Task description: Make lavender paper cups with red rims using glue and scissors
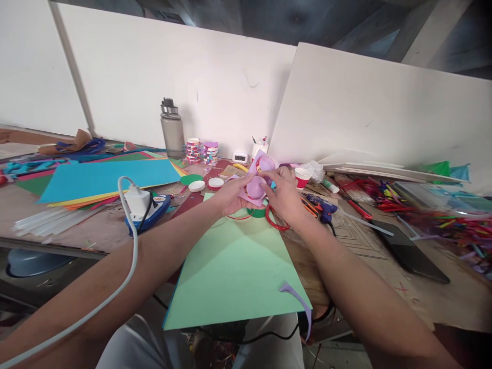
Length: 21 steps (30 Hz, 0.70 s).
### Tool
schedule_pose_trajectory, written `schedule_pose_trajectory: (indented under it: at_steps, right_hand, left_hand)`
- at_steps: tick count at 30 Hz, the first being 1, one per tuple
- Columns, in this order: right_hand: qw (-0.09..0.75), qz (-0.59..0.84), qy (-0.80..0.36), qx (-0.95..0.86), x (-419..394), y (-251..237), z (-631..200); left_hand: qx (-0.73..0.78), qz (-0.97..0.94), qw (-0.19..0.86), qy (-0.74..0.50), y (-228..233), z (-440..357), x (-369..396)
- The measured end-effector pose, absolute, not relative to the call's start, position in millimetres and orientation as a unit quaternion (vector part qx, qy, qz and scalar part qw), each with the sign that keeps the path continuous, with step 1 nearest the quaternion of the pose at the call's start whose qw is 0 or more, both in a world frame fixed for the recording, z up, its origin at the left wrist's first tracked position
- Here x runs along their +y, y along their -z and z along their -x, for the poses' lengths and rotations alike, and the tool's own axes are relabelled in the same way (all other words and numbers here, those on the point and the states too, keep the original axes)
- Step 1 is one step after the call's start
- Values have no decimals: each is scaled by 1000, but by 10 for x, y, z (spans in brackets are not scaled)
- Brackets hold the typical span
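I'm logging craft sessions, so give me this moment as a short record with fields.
Left hand: holding purple paper
Right hand: at the same paper, grip partly hidden
Below hands: light green sheet
Sheet's near edge: purple scrap hanging over
Left side: blue sheet atop other colored sheets
Right side: glue gun
Back: bottle, small clock

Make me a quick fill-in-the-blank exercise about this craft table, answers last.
The left hand and right hand hold paper coloured ____.
The large sheet nearest the lap is pale ____.
In the picture, the water bottle stands ____ of the digital clock.

Answers: purple; green; left.
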State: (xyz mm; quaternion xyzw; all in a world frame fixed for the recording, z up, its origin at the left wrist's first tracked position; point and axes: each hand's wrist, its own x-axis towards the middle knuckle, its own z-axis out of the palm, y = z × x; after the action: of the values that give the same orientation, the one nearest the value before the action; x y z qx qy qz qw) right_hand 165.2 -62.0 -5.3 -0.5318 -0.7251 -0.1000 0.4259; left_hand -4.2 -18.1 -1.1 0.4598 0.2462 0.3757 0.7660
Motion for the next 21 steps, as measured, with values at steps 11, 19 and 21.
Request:
schedule_pose_trajectory:
  at_steps: [11, 19, 21]
  right_hand:
    - [430, 627, 29, -649, -658, -145, -2060]
    - [296, 830, -42, -472, -952, 119, -3094]
    - [313, 827, -65, -462, -966, 220, -3153]
  left_hand:
    - [295, -407, 759, -415, -5, 91, -85]
    - [301, -358, 760, -450, -10, 78, -68]
    - [306, -352, 761, -451, -11, 80, -64]
